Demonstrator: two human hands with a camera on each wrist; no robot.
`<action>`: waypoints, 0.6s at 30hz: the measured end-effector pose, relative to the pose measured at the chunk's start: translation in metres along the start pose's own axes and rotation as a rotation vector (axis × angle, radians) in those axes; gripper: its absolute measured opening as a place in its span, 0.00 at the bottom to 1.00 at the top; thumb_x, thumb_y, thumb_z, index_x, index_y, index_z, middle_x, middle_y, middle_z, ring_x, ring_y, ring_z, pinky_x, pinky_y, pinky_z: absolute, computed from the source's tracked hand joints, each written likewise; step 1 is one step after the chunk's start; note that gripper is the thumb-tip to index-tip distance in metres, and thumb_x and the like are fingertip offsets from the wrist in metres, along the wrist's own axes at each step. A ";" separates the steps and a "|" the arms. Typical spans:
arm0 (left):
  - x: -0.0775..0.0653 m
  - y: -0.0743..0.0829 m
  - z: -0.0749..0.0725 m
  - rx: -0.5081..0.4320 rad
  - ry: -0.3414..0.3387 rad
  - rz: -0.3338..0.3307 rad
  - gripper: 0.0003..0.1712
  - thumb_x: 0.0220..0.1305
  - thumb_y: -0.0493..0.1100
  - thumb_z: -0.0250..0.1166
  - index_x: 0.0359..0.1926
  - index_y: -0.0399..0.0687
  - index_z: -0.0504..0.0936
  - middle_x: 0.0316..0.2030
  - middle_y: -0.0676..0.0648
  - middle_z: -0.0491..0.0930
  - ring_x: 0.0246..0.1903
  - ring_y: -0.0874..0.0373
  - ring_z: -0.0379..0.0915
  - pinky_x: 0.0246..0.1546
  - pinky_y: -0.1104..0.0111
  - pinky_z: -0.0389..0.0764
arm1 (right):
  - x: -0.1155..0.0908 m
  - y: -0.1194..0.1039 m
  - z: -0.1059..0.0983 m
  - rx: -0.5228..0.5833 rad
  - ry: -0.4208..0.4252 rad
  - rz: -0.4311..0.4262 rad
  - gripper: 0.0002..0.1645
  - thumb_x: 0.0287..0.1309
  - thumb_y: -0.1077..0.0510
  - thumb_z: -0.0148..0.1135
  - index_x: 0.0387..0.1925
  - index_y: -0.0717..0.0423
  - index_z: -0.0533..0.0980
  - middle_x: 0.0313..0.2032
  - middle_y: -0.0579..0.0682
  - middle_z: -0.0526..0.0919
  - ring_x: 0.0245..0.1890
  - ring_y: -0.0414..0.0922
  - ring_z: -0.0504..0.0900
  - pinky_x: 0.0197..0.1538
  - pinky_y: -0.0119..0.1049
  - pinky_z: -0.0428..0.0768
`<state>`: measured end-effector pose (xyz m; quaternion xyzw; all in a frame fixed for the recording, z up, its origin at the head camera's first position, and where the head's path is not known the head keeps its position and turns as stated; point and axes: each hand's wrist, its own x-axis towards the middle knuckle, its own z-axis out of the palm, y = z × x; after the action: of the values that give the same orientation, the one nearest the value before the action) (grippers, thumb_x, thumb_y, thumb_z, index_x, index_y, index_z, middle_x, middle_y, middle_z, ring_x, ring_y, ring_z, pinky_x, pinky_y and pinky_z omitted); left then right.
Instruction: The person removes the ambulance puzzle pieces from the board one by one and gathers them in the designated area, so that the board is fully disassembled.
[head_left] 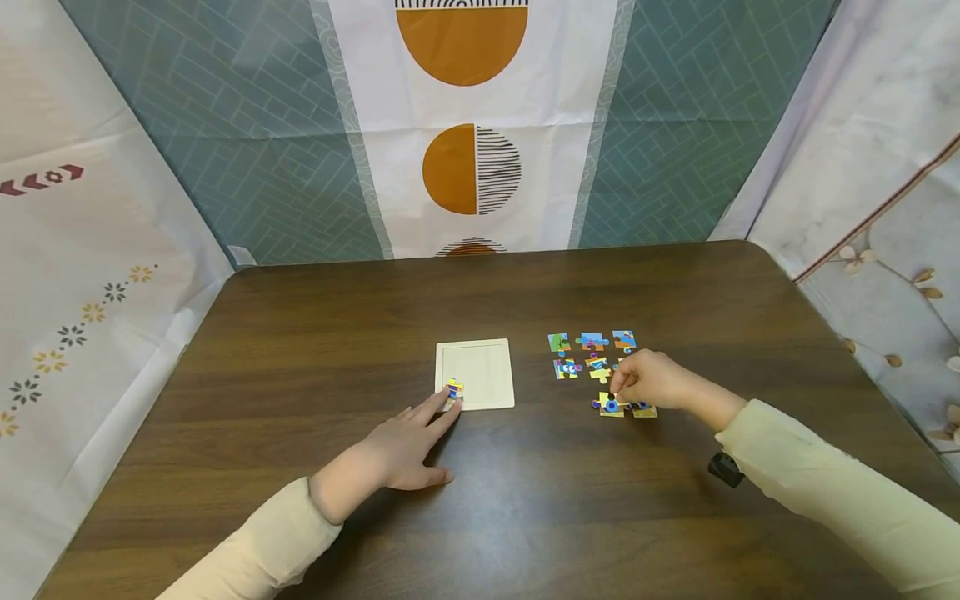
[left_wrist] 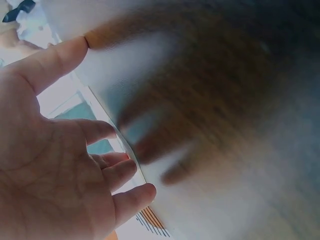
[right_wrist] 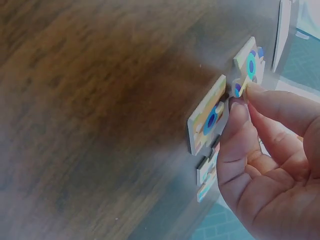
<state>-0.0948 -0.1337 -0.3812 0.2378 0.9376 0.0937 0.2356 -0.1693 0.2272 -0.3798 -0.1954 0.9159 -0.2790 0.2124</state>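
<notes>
A pale wooden puzzle tray (head_left: 483,371) lies on the table, with one yellow-and-blue puzzle piece (head_left: 454,387) in its near left corner. My left hand (head_left: 405,442) reaches there with fingers extended, fingertips touching the tray's corner beside that piece. The left wrist view shows its palm and spread thumb, but no piece. To the right, my right hand (head_left: 654,379) pinches a yellow puzzle piece with a blue wheel (right_wrist: 246,67) between thumb and index finger, low at the tabletop. Close beside it lies another wheel piece (right_wrist: 209,117), partly hidden under the hand in the head view.
Behind the right hand several loose pieces lie in rows, among them a green-and-blue piece (head_left: 558,342) and a piece with eyes (head_left: 567,368). The dark wooden table (head_left: 337,333) ends at a patterned cloth (head_left: 300,167). A dark wrist device (head_left: 725,469) hangs by the right sleeve.
</notes>
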 end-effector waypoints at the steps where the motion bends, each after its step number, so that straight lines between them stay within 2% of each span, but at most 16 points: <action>1: 0.000 0.000 0.000 0.001 0.001 0.000 0.50 0.59 0.56 0.65 0.75 0.49 0.49 0.75 0.44 0.40 0.73 0.49 0.43 0.70 0.53 0.53 | 0.000 0.000 0.000 -0.006 0.001 -0.003 0.03 0.52 0.66 0.62 0.30 0.61 0.81 0.30 0.51 0.86 0.30 0.41 0.81 0.34 0.37 0.78; 12: -0.001 0.000 0.000 -0.002 -0.007 -0.056 0.51 0.58 0.59 0.65 0.75 0.55 0.48 0.75 0.41 0.38 0.73 0.45 0.42 0.70 0.52 0.54 | 0.005 0.001 0.003 -0.030 0.016 0.020 0.02 0.51 0.66 0.64 0.29 0.59 0.80 0.27 0.47 0.85 0.28 0.39 0.79 0.32 0.35 0.76; 18: -0.001 0.000 -0.001 0.012 -0.011 -0.055 0.51 0.58 0.59 0.65 0.75 0.55 0.48 0.75 0.41 0.39 0.73 0.46 0.43 0.70 0.53 0.54 | 0.005 -0.005 0.003 -0.041 0.036 0.022 0.02 0.52 0.64 0.66 0.29 0.59 0.80 0.27 0.47 0.85 0.28 0.40 0.79 0.33 0.37 0.76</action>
<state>-0.0942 -0.1339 -0.3802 0.2136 0.9432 0.0800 0.2416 -0.1703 0.2202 -0.3807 -0.1848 0.9271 -0.2614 0.1950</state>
